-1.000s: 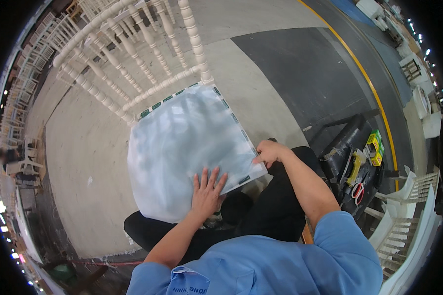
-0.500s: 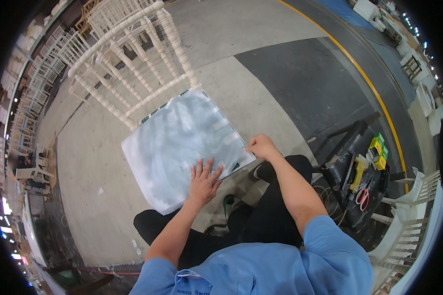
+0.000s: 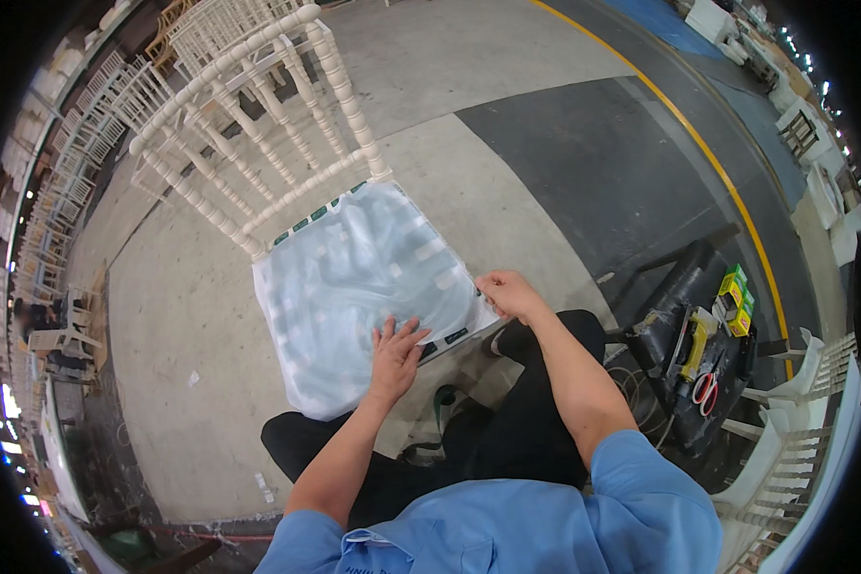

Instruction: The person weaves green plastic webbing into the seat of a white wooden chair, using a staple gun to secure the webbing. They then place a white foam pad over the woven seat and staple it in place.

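A cream chair with a turned-spindle back [image 3: 349,96] stands in front of me. Over its seat lies a thin, whitish, see-through sheet [image 3: 354,249], wrinkled toward the middle. Dark green strips show along the seat's back and front edges, and a pale crisscross shows faintly through the sheet. My left hand [image 3: 396,359] rests on the sheet near the front edge, fingers spread. At the front right corner, my right hand [image 3: 509,295] pinches the sheet's edge between thumb and fingers.
To my right a black stool [image 3: 674,325] carries a yellow-handled tool [image 3: 695,349], red-handled scissors [image 3: 705,390] and yellow-green boxes [image 3: 734,298]. White chairs [image 3: 780,430] stand at the right rim; more chairs [image 3: 48,230] line the left. A person [image 3: 43,316] sits far left.
My right hand has drawn the sheet's corner tighter, and the sheet lies closer to the seat. More green strips show at the back and front edges. My left hand stays about in place.
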Available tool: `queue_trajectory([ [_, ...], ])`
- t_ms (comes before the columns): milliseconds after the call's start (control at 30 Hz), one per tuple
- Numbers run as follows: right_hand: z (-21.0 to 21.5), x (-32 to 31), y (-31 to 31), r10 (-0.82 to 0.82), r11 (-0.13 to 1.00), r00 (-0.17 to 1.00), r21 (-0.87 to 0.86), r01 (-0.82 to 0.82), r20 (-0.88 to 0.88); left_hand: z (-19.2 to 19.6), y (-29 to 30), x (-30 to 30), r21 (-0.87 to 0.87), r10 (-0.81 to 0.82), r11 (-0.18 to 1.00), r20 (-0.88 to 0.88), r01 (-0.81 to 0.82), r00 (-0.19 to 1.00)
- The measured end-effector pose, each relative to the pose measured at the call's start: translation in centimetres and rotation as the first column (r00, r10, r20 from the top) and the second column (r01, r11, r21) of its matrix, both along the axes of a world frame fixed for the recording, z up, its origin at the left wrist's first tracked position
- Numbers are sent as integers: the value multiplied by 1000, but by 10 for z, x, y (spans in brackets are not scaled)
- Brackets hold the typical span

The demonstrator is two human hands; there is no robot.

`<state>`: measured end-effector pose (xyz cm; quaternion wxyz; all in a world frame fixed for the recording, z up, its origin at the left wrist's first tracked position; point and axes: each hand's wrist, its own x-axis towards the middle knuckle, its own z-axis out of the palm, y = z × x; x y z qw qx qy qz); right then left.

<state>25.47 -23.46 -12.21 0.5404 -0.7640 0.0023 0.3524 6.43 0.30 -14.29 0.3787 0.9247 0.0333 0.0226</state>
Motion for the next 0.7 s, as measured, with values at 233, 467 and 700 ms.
queue_trajectory([
  [233,-1,8,10,51,998,989,46,-45,-137,4,2,2,15,-4,1000,-18,4,1000],
  [467,0,11,-14,162,986,981,-14,-164,-104,5,0,4,140,-17,990,-103,31,995],
  [700,-20,6,-12,246,952,941,-241,-190,231,24,-7,-1,353,-83,928,-122,122,989],
])
